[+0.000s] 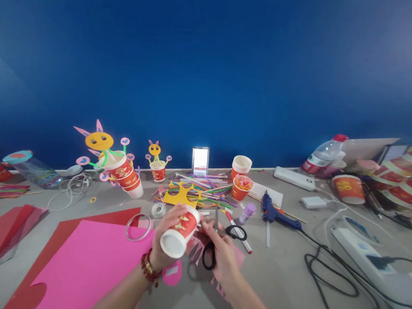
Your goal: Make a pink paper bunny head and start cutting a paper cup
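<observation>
A red paper cup [187,224] with a gold print is tilted in my left hand [167,236], its white base facing me. My left fingers wrap round its far side. Close to the cup's right side, my right hand [222,252] is closed on scissors [236,232] with black handles, which are spread apart. One blade points away from me; the other is mostly hidden. Under my hands lie cut pink paper strips [196,251] and a pink paper disc [172,273]. Just beyond the cup is yellow card [180,195] with round cutouts.
Pink paper [89,259] lies left over red sheets. Behind are a rabbit-faced cup figure [158,170], a larger one [99,141] and pipe cleaners [214,185]. To the right are a blue glue gun [275,214], its black cable [325,271] and a white power strip [371,265].
</observation>
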Available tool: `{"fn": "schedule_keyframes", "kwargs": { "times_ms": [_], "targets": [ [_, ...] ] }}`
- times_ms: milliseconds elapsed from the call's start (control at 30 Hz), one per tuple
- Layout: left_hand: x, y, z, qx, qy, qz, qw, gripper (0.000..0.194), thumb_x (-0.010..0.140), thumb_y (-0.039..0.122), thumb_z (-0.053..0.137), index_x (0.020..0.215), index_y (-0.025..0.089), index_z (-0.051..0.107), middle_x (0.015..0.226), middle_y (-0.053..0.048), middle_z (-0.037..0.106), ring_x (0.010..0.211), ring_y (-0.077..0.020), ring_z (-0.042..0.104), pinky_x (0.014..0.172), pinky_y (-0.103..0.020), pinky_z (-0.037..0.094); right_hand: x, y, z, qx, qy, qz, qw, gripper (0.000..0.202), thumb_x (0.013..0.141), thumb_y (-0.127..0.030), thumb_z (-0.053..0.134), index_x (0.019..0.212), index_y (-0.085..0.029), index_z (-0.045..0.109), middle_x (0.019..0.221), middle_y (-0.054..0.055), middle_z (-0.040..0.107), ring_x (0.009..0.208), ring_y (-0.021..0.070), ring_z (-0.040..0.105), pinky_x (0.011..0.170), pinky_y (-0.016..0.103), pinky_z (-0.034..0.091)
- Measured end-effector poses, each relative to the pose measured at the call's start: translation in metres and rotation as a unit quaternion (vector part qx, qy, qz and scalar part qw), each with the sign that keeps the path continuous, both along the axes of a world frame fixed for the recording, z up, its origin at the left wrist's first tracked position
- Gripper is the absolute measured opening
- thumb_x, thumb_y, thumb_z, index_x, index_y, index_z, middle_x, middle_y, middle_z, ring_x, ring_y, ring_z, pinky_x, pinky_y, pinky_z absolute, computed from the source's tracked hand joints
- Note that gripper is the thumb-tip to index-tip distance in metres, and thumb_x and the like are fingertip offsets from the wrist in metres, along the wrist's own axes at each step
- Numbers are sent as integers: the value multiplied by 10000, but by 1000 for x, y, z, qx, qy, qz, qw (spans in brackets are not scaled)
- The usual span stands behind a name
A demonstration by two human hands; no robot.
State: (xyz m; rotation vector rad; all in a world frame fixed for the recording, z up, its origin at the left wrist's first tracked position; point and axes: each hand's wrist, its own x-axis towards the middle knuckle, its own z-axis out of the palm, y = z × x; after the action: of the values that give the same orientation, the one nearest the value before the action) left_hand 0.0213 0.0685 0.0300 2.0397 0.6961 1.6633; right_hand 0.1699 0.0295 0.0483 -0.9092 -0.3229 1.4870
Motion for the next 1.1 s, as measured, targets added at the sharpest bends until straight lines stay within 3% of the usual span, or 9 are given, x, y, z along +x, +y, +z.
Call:
{"fn": "schedule_keyframes", "kwargs": {
  "times_ms": [100,200,467,700,900,1100],
  "targets": [
    [4,-1,1,-115,-90,29,989,567,743,193,762,1208,266,446,1265,-120,587,1198,-310,557,996,-525,455,2,-3,2,57,-84,-15,995,245,660,-388,829,743,-179,731,769,36,755,716,216,719,633,269,553],
    [6,1,0,-147,-132,33,980,538,757,245,760,1202,238,457,1236,-117,599,1178,-298,569,987,-511,468,3,-6,7,60,-127,-26,990,271,682,-420,808,797,-184,739,852,53,764,726,238,720,640,301,560],
    [0,4,-3,-77,-95,44,992,556,728,250,783,1180,248,459,1221,-110,600,1151,-294,593,956,-487,505,3,-3,5,80,-91,-8,993,233,691,-402,809,740,-192,721,968,68,761,808,255,725,759,331,555],
    [1,-1,4,18,-23,52,998,624,708,172,769,1221,258,426,1232,-128,590,1164,-310,579,949,-525,503,0,-2,-10,12,2,5,1000,280,665,-384,841,809,-170,731,822,66,767,770,242,730,702,302,544],
    [2,1,5,6,-27,49,998,624,701,184,780,1215,249,431,1170,-113,618,1110,-296,606,927,-505,517,-1,-2,-8,35,-88,-11,995,253,683,-409,816,746,-184,716,707,28,719,677,199,672,603,257,496],
    [-5,6,1,-36,-75,11,996,611,715,376,790,1196,252,435,1055,-82,649,981,-278,653,866,-487,541,-1,-4,-4,108,-191,-9,976,286,757,-422,757,646,-182,647,619,-12,623,610,141,573,587,228,442]
  ]
}}
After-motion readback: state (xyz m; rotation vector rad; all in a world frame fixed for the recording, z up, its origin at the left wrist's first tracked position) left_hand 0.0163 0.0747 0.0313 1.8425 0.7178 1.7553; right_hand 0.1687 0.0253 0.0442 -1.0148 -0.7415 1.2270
